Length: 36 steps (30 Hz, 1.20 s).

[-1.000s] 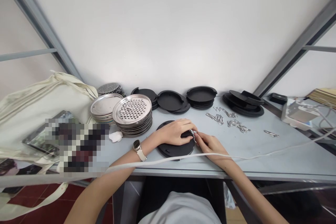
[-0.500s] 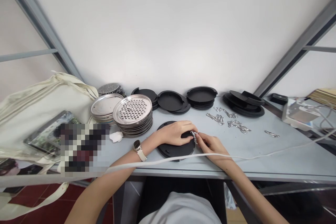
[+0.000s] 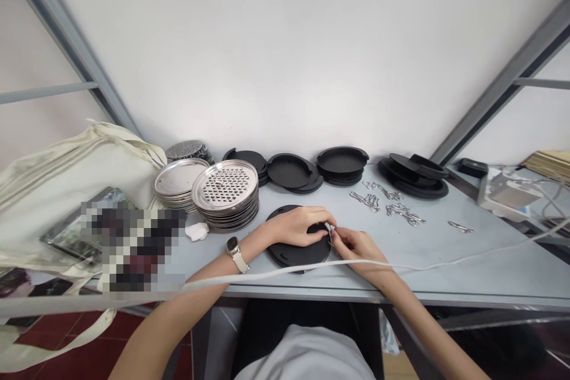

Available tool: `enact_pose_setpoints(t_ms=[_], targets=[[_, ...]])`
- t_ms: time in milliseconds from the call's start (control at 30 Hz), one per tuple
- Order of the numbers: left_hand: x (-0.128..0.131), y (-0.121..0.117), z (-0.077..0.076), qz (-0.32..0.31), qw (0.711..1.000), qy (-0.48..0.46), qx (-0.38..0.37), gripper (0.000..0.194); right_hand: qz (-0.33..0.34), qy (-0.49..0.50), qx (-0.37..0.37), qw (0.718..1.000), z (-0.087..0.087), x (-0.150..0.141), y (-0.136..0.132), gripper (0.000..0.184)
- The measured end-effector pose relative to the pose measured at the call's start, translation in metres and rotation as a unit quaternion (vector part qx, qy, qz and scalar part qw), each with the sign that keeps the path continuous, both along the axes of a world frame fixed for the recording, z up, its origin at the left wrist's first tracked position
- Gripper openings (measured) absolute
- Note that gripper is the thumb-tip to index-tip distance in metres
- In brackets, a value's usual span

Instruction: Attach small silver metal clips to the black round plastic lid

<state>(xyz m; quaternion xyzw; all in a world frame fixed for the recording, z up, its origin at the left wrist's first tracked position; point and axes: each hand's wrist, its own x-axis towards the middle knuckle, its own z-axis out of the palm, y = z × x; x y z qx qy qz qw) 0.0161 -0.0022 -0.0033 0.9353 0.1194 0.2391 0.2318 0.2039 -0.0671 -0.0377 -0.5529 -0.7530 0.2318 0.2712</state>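
Observation:
A round black plastic base (image 3: pixel 298 255) lies flat near the table's front edge, with small slots in its top. My left hand (image 3: pixel 299 227) rests across it, its fingers and thumb curled over the right edge. At that edge is a small bent metal wire clip (image 3: pixel 329 228), partly hidden by fingertips. My right hand (image 3: pixel 356 246) pinches this clip between thumb and fingers, close to my left fingertips. Several loose wire clips (image 3: pixel 403 214) lie in small heaps to the right, with a few more clips (image 3: pixel 461 227) farther right.
Stacks of round metal grater plates (image 3: pixel 225 187) stand at the left beside a crumpled white scrap (image 3: pixel 196 231). Black round parts (image 3: pixel 342 161) are piled along the wall. A white cord (image 3: pixel 285 270) crosses in front of my forearms. A cream bag (image 3: pixel 66 178) sits far left.
The wire clip at the base's edge has shifted and turned slightly between my fingertips. Both hands have stayed almost in place.

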Motion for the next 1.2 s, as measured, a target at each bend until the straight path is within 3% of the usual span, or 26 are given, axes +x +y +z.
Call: enact_pose_setpoints(t_ms=[633, 1200], targets=[[0.001, 0.0015, -0.0025, 0.005, 0.999, -0.008, -0.052, 0.024, -0.002, 0.029, 0.001, 1.0, -0.0023, 0.0006, -0.0011, 0.037], [0.0007, 0.0019, -0.0006, 0.03, 0.999, 0.01, 0.034, 0.024, 0.01, -0.03, 0.0, 1.0, -0.0008, -0.0004, 0.0018, 0.033]])
